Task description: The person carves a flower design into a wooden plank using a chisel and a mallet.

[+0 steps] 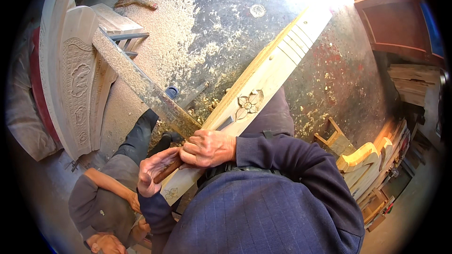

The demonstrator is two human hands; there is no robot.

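Workshop floor [221, 61] behind everything is dark and scruffy, with pale sawdust [162, 28] heaped on its left side. Head view's all we've got, folks.

We've got a long pale beam [278, 73] running from lower left to upper right, its far end lost in glare. On its surface, near the left long edge and just short of the carved flower [249, 104], sits the blade of a chisel [226, 123]. It points toward the beam's far end, long axis roughly along the beam but canted a bit toward the right long edge.

Our right hand [205, 148] is clenched around the middle of the tool, low by the wood, probably so we can steer the blade. Our left hand [153, 171] sits at the back with its palm along the wooden handle [167, 172], maybe to back it up. Those left fingers run in behind the right fist, so we can't tell whether they're gripping.

One dusty plank [141, 77] slants in to the beam's left edge, maybe as a support; we can't see whether they touch.
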